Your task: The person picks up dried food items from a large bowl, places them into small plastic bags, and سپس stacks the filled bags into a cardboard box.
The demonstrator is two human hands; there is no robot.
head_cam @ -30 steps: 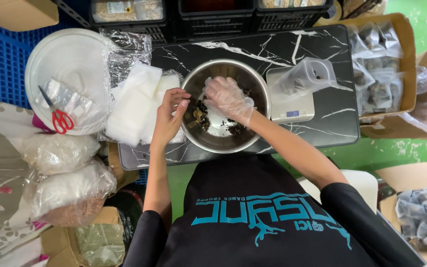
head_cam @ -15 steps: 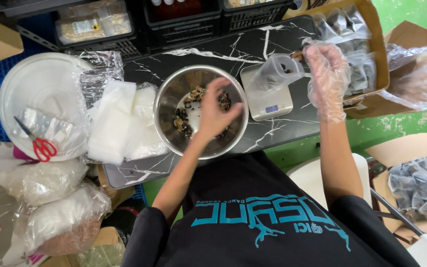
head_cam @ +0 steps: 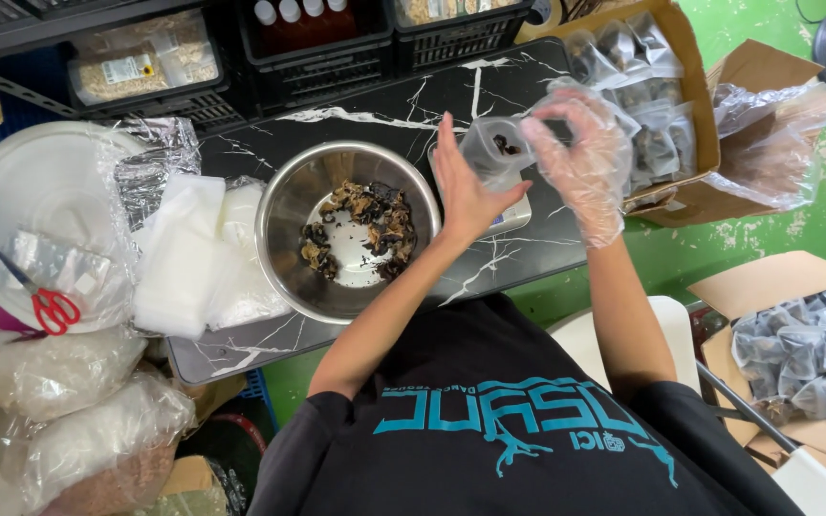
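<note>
Black cloth of the person's shirt fills the near edge, and both forearms reach away from it over a dark marble-patterned table. Closest on that table sits a steel bowl with a loose scatter of dark dried pieces lying in its bottom. Just beyond its right rim, the bare left hand is spread flat and open, palm against the side of a small clear pouch, steadying rather than gripping it. The right hand, in a thin plastic glove, pinches the pouch's far edge between thumb and fingers. The pouch rests over a small scale and already has a few dark pieces inside.

The hold looks light to me: with only a pinch on one side and a flat palm on the other, the limp pouch could fold or tip and spill its pieces onto the table. Pressing on it could also skew the scale's reading.

Farther right, a cardboard box holds filled pouches. To the left lie a stack of white bags and red-handled scissors.
</note>
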